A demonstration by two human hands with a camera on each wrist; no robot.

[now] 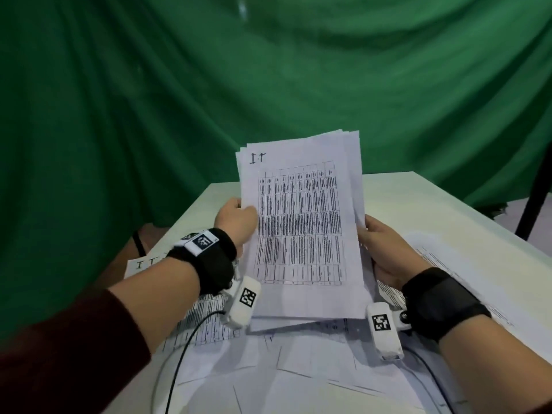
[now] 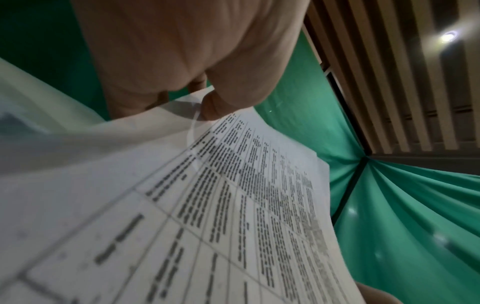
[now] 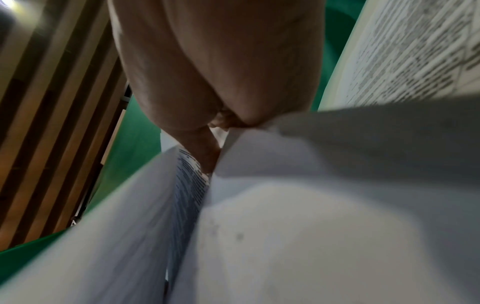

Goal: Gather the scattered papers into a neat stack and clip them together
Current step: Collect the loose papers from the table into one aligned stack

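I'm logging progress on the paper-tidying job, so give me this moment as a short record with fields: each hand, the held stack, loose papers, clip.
left hand: grips the stack's left edge, thumb on the front sheet
right hand: grips the stack's right edge
held stack: raised nearly upright over the table, top edges uneven, printed table facing the person
loose papers: still spread flat on the table beneath and beside the hands
clip: none visible in any view
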